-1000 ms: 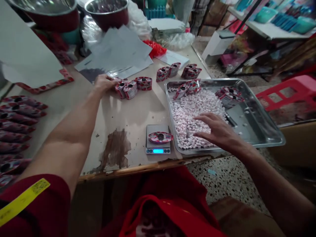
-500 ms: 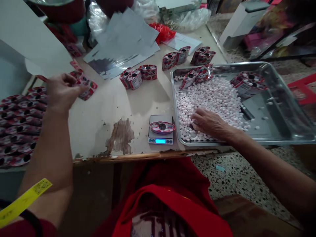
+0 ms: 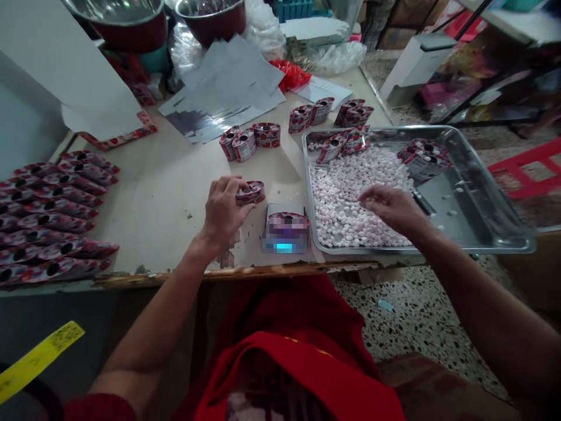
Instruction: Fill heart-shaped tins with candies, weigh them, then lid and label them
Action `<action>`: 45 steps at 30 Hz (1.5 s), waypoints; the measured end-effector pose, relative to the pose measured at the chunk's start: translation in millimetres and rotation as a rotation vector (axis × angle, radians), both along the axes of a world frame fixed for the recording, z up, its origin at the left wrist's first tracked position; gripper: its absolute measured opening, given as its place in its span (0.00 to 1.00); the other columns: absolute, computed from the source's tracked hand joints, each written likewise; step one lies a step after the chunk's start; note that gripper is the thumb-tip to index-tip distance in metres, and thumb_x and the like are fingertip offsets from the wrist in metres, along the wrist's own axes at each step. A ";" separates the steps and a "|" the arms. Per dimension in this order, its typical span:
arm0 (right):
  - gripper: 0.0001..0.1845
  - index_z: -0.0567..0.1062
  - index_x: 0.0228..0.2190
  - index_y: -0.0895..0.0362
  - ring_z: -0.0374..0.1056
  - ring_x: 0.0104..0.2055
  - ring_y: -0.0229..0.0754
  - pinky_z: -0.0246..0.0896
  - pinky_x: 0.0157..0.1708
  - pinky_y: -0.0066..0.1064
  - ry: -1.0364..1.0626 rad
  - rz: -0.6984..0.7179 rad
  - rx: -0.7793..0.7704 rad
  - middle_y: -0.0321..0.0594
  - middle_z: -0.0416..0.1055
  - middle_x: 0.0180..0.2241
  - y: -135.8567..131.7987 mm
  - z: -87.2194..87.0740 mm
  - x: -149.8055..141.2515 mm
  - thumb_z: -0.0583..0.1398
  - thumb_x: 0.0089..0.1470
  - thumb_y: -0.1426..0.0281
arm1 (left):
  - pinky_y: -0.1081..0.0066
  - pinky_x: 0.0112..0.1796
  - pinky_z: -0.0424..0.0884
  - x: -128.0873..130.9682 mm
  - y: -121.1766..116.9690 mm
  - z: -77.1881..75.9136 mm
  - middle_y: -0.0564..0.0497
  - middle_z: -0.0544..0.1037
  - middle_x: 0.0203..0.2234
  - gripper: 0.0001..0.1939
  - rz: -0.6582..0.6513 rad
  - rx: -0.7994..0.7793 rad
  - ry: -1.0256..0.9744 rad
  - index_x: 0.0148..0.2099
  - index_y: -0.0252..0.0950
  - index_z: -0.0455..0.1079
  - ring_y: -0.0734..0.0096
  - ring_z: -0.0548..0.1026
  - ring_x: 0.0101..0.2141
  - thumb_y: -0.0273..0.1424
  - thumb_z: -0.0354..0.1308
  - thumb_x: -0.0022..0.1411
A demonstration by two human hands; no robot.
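Observation:
My left hand (image 3: 223,204) is curled around the left end of a red-and-white printed packet (image 3: 253,193) that has a dark round hole on top. It is on the table, left of and behind a small digital scale (image 3: 284,244) with a lit blue display. Another such packet (image 3: 289,218) stands on the scale's plate. Over a metal tray (image 3: 486,234) my right hand (image 3: 390,207) hovers just above a heap of small pinkish-white candies (image 3: 346,199). Its fingers are drawn together, and what they may hold is hidden.
Rows of similar packets (image 3: 48,219) stand at the table's left. Further packets (image 3: 243,144) stand behind the scale, with several more in the tray. Silvery sheets (image 3: 228,88), a red plastic bag (image 3: 291,75) and a dark red bowl (image 3: 214,20) lie farther back.
My left hand has moved right from the far-left side to beside the scale, where it now holds a packet. My right hand has lifted slightly from the candies and shifted right.

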State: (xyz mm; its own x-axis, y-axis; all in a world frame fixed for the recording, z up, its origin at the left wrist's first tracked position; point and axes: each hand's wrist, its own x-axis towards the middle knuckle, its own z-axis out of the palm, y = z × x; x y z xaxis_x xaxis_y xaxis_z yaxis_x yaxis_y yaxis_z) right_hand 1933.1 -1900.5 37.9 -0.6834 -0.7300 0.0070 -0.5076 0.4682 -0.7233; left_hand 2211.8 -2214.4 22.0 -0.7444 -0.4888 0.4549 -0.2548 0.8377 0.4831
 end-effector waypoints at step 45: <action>0.16 0.72 0.46 0.56 0.77 0.36 0.44 0.79 0.35 0.33 -1.728 -0.657 -0.998 0.43 0.76 0.32 -81.3 13.6 65.3 0.46 0.74 0.67 | 0.63 0.45 0.75 -134.6 81.4 21.3 0.48 0.76 0.41 0.16 -0.342 -0.050 0.215 0.50 0.42 0.81 0.61 0.75 0.43 0.27 0.71 0.59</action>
State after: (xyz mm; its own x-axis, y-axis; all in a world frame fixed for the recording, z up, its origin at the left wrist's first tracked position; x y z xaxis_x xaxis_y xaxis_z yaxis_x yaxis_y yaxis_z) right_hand 1998.4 -1981.8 51.6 -0.5166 -0.5868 -0.6235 0.8374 -0.4982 -0.2249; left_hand 2077.2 -2133.0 43.3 -0.7458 -0.2023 0.6346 0.1451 0.8805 0.4512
